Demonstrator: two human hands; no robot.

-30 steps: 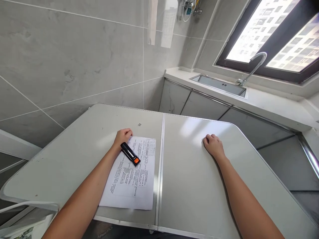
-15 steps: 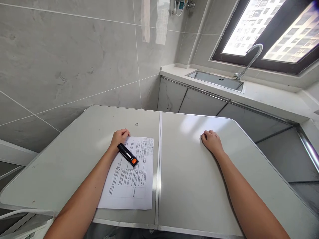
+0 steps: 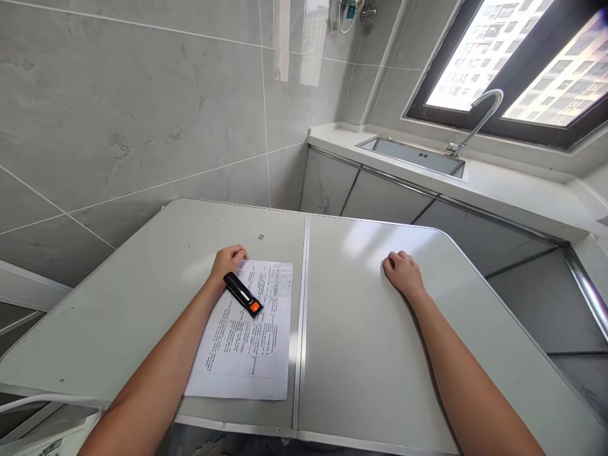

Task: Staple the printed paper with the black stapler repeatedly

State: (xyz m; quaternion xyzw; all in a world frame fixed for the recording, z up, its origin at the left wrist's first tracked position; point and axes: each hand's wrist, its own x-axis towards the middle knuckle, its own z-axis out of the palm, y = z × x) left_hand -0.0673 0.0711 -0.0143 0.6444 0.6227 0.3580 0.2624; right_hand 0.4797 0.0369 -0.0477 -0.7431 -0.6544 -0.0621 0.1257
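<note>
Rests left hand, loosely curled, by paper and stapler; rests right hand, likewise curled, on table; cannot tell whether open or closed in grip.

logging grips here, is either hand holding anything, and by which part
Nothing visibly held: left hand and right hand rest loosely curled; the black stapler lies on the paper.

The slim, oblong black device carries a narrow white stripe and a bright orange patch at one end, and the flat white paper sheet is patterned with rows and blocks of dark print. The smooth, glossy pale grey-green tabletop is split by a silvery metal strip. Grey, marble-veined wall tiles show thin white lines, while the long slab-like countertop is white.
</note>
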